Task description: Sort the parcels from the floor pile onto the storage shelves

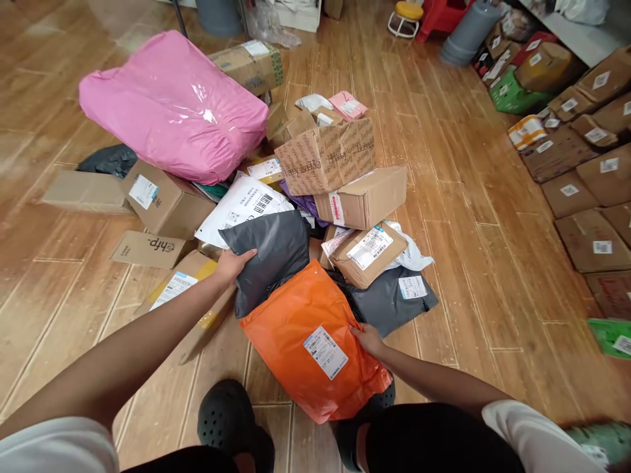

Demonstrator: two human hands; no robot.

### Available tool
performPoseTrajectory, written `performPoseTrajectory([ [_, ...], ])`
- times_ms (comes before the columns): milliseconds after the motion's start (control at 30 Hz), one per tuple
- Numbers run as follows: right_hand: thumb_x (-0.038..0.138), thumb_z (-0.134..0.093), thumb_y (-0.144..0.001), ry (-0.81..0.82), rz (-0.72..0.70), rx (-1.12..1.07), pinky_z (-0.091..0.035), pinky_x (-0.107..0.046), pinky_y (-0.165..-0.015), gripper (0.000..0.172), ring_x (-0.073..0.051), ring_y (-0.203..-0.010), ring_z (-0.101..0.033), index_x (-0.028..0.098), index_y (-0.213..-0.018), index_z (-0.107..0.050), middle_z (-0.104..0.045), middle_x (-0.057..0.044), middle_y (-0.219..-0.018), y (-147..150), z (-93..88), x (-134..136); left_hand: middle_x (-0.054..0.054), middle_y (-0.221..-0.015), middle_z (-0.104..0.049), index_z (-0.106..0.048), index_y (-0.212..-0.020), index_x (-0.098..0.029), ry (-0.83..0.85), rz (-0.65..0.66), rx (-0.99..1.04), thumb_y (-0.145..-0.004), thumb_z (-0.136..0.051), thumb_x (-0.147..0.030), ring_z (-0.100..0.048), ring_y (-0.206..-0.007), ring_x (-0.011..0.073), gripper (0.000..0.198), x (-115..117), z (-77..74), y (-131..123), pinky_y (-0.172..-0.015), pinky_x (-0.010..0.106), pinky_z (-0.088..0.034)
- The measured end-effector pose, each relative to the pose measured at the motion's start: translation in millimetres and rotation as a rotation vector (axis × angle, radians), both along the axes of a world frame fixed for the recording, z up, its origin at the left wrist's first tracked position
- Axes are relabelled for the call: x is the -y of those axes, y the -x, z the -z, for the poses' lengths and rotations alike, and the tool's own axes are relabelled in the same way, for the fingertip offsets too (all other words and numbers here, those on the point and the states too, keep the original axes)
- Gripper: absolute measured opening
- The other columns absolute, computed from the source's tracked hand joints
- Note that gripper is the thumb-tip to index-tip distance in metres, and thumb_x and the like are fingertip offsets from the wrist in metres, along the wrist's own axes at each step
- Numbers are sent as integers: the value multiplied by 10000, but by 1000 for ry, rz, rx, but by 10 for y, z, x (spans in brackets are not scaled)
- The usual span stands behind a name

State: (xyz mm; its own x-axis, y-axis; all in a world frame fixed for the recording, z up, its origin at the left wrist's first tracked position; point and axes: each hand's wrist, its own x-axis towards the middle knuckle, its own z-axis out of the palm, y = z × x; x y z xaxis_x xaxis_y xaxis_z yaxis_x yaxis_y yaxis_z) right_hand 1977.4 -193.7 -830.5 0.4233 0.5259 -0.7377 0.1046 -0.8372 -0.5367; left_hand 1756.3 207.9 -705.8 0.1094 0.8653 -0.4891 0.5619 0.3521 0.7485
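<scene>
My left hand [234,264] is closed on the edge of a dark grey mailing bag [276,253], which covers part of a white mailing bag [244,203]. An orange mailing bag [290,328] with a white shipping label [325,353] is in front of my feet. My right hand [367,338] pinches its right edge, thumb on top. Just beyond that hand lies another grey bag [389,309] with a label. On it rests a small cardboard box [367,256].
A big pink wrapped parcel [172,105] tops the heap, beside a printed carton [328,154]. Stacked labelled boxes [572,151] line the right side. A yellow stool [407,16] and a grey bin [468,33] stand at the back. My dark clogs [227,414] are on the wooden floor.
</scene>
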Motion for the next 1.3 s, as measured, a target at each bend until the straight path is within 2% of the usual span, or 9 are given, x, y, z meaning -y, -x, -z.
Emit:
performPoseTrajectory([
  [300,483,-626,-827,-490,-231,97,-323,-439,-1140,507,-301,-1259,-501,202,-1249,-623,-601,-127,-1316,-42,-732,-381,32,-1070,-724,-684,-1053,-208,-594,434,289,-702,-778,-485,-678,-965,235,457,141,-1562,1,-971,464,-543],
  [467,752,-306,-872,-423,306,-803,-464,-507,-1025,708,-308,-1123,-630,194,-1157,-635,-688,-125,-1169,-160,-1151,-921,46,-709,-662,-631,-702,-255,-710,1657,225,-925,-534,-281,-619,-737,200,244,951,-771,20,-728,368,-457],
  [600,661,-618,-758,-198,353,-932,-540,-461,-911,573,-282,-917,-699,185,-1076,-648,-741,-97,-957,-238,-946,-894,41,-654,-621,-577,-679,-220,-1075,1931,294,-909,-564,-173,-538,-651,182,235,1500,215,173,-615,365,-345],
  [700,354,-803,-596,-144,236,-695,-562,-411,-793,487,-227,-722,-679,204,-1026,-632,-734,-18,-819,-202,-697,-733,32,-657,-614,-572,-688,-205,-1120,1926,280,-888,-610,-205,-535,-650,179,203,1742,565,333,-619,365,-341],
  [800,262,-716,-618,-281,-11,-525,-546,-374,-795,373,-215,-782,-671,184,-975,-640,-730,-2,-861,-258,-719,-688,23,-660,-616,-598,-721,-208,-996,1952,244,-867,-637,-232,-547,-651,180,153,1964,483,404,-619,361,-364],
  [933,142,-527,-767,-504,-765,-297,-503,-311,-822,335,-214,-934,-679,188,-1064,-675,-738,-25,-1022,-427,-1379,-906,66,-1140,-692,-666,-1085,-260,-843,1934,398,-863,-629,-227,-609,-1047,213,227,2122,-83,286,-988,394,-406],
  [1067,79,-540,-786,-612,-1377,141,-448,-256,-631,290,-181,-726,-683,226,-981,-695,-749,-17,-828,-274,-2180,-1240,168,-1498,-469,-455,-1444,-223,-556,1462,165,-792,-707,-363,-419,-1368,363,713,1985,-539,66,-1135,572,-271],
  [1167,130,-537,-875,-814,-1376,350,-487,-266,-637,305,-177,-753,-686,225,-1142,-648,-754,-34,-920,-67,-2375,-1414,120,-1233,-688,-636,-1244,-171,154,1227,36,-762,-699,-402,-620,-1138,339,538,1880,-395,119,-1003,489,-460],
  [1300,288,-611,-916,-1065,-857,496,-519,-382,-936,307,-228,-1086,-630,208,-1211,-593,-693,-97,-1169,-75,-1921,-1307,81,-1115,-741,-690,-1054,-174,852,671,248,-704,-758,-494,-667,-1068,293,479,1897,244,653,-966,401,-504],
])
